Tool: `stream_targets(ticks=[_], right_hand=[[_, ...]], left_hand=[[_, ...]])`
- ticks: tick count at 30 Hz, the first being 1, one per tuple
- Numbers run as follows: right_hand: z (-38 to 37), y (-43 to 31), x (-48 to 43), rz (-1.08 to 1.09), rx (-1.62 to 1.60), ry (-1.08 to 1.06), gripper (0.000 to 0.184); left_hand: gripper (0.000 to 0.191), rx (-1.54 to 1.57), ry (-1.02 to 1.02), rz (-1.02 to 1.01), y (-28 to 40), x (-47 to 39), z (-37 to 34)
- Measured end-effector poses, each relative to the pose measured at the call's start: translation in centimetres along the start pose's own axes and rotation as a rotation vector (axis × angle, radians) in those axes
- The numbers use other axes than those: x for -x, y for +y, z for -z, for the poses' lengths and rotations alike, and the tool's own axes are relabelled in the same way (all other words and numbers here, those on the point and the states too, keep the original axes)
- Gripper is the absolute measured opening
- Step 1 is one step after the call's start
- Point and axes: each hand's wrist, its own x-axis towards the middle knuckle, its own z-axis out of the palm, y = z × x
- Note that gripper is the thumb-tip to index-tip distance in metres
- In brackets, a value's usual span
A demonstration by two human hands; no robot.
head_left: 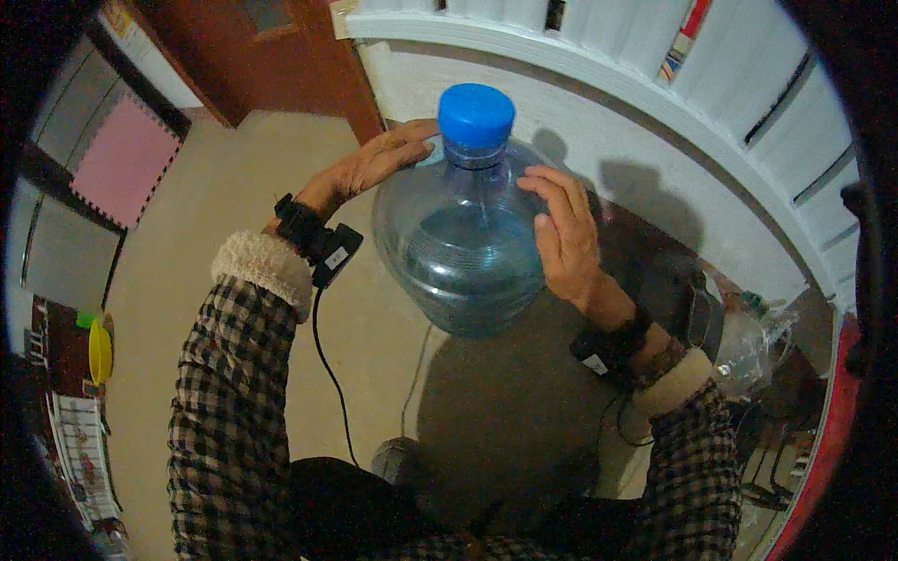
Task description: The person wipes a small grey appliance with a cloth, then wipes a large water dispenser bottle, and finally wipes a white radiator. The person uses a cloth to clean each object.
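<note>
A large clear plastic water jug [463,259] stands upright before me, with a blue screw cap [477,116] on its neck. Some water appears to be inside, though reflections blur its level. My left hand [379,158] lies along the jug's left shoulder, fingers reaching to just below the cap. On the opposite side, my right hand [565,228] rests against the right shoulder with its fingers bent towards the neck. Between them the two hands hold the jug. Its base touching the floor cannot be made out for certain.
Pale floor [266,393] surrounds the jug. Behind it run a wall [449,84] and white slatted panels [631,49]; a brown door [295,70] stands at the far left. Clear plastic [754,350] lies at the right. A black cable [326,365] hangs from my left wrist device [337,256].
</note>
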Motion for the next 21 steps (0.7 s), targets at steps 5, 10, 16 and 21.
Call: stream_targets(ticks=[5,10,16,21], right_hand=[[-0.5,0.6,0.0,0.01,0.056,-0.031,0.038],[-0.9,2.4,0.3,0.072,-0.032,0.025,0.037],[-0.5,3.6,0.4,0.096,0.062,-0.014,0.039],[-0.5,3.4,0.2,0.131,0.072,-0.006,0.039]], left_hand=[[0.056,0.132,0.207,-0.028,-2.1,5.5,-1.6],[0.062,0.318,0.389,-0.07,-2.9,8.2,-7.3],[0.065,0.272,0.536,-0.085,-2.5,10.0,-11.0],[0.067,0.109,0.673,-0.065,-0.4,11.1,-14.7]])
